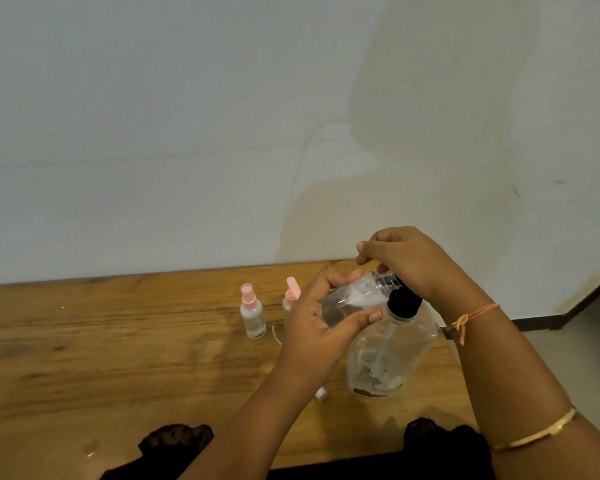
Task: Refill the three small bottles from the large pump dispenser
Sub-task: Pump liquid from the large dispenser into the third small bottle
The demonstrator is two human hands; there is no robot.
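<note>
Grips a small clear bottle in the left hand, fingers and thumb curled round it, tilted with its threaded neck against the black pump head. Covers that head with the right hand, fingers bent over and hiding the nozzle; cannot tell whether clasping or only pressing. Has the large pump dispenser upright on the wooden table, a pink-topped spray bottle standing further left, and a pink flip-cap bottle half hidden behind the left hand.
</note>
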